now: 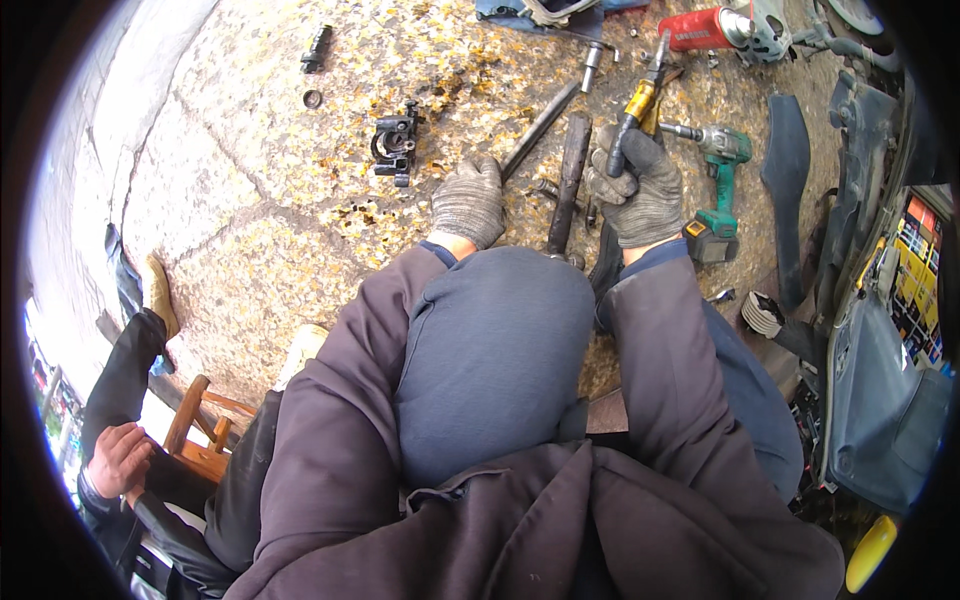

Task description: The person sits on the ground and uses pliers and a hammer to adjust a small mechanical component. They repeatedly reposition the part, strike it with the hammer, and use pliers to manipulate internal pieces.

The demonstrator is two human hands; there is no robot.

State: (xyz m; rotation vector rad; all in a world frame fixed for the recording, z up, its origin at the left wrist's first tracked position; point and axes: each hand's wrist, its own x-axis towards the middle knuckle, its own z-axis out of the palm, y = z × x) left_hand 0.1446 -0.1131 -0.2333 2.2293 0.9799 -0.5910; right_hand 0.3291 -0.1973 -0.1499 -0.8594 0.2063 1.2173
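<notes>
My left hand (468, 206), in a grey knit glove, is closed low over the ground at the near end of a long dark metal bar (540, 130). The bar slants away to the right; the fingertips are hidden under the glove's back. My right hand (640, 192), gloved alike, grips pliers (640, 103) with yellow-and-black handles, their narrow jaws pointing away from me. Between my hands lies a hammer-like tool with a dark, worn handle (571, 180). Left of my left hand sits a black metal part (395, 145) with a round opening.
A green cordless impact driver (717, 190) lies right of my right hand. Farther off are a red spray can (705, 28) and a socket wrench (592, 68). Dark plastic trim (787, 200) lies at the right. Another person's hands (120, 460) rest beside a wooden stool (203, 440) at lower left.
</notes>
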